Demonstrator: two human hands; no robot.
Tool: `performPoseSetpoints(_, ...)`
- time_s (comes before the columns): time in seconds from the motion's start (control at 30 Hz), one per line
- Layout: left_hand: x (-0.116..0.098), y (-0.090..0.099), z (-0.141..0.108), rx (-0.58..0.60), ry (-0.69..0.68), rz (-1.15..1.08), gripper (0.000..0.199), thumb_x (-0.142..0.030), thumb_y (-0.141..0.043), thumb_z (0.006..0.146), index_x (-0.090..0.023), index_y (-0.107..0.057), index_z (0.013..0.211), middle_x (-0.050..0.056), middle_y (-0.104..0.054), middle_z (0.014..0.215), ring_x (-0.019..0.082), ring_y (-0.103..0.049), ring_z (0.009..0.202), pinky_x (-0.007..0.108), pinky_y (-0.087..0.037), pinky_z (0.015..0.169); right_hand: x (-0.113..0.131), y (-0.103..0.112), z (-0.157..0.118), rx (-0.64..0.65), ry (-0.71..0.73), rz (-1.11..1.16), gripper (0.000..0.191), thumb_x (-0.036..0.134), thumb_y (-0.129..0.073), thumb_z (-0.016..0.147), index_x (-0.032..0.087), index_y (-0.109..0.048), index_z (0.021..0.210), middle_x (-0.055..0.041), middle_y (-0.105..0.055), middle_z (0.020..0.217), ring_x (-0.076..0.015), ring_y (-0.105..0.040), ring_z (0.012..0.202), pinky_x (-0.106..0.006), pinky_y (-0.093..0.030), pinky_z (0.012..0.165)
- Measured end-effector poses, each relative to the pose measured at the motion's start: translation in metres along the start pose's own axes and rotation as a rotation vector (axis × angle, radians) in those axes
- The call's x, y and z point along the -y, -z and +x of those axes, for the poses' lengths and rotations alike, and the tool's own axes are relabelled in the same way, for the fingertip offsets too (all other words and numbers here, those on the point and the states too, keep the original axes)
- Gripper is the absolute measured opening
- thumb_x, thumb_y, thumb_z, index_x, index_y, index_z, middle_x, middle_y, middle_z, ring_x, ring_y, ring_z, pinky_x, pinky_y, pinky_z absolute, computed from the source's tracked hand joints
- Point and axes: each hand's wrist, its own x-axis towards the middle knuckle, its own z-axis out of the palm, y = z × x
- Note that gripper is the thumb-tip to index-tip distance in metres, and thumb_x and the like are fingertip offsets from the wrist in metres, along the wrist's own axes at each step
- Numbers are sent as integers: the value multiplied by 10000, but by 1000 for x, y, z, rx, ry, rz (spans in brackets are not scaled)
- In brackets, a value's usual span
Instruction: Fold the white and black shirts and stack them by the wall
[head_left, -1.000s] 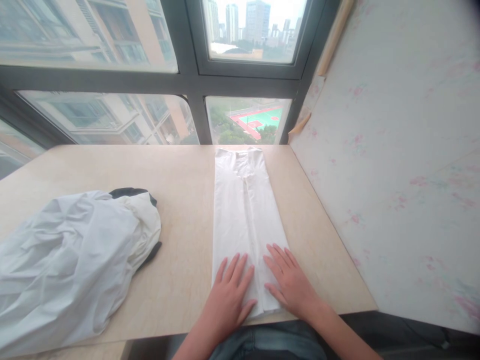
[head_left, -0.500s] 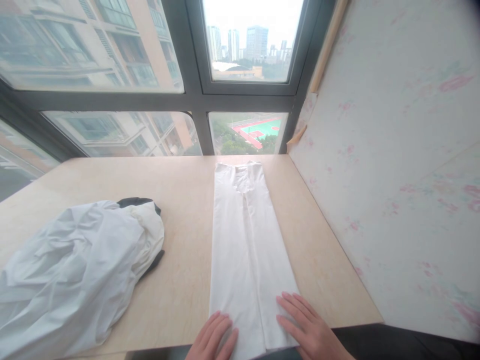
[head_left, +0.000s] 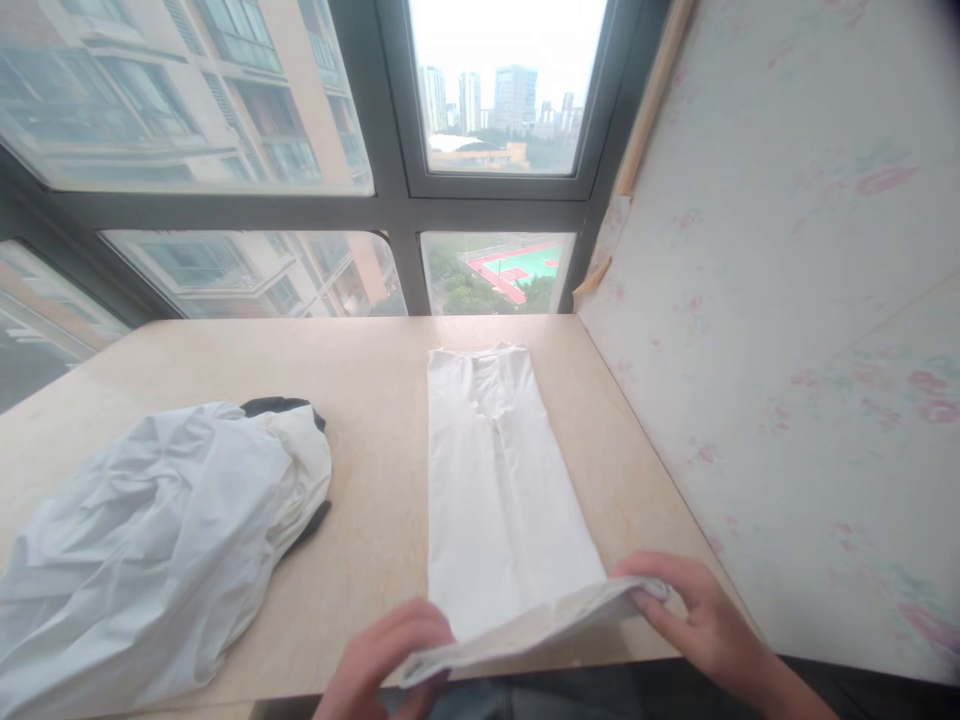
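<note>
On the tabletop (head_left: 375,500) lies a white top (head_left: 502,520). I have the left hand's (head_left: 379,645) and right hand's (head_left: 701,605) fingers pinching its raised near end. Looks like folding; next I should keep both sides even.

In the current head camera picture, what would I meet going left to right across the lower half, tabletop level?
Crumpled cloth pile, left hand, white garment with its near edge gripped by both hands, right hand, flower-patterned wall.
</note>
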Motion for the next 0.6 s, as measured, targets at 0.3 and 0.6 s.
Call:
performPoseSetpoints(0.3,91,42,187,-338,301,289,261,-357,-546,838,-154,-658,957,54,-714,932,175,-627,822,268,-484,744,-69,-63,210,42,-376,136,375,196,-557,820,168,-669,1177,-56,-734,1013,-165,-680,837,-282,-540,780)
performPoseSetpoints(0.6,128,42,193,-363,388,534,437,-240,-518,849,-167,-563,1277,42,-673,915,190,-624,805,309,-473,780,-108,-98,214,-31,-360,16,443,119,-514,816,187,-604,1245,-66,-707,1067,-149,-665,808,-312,-539,826)
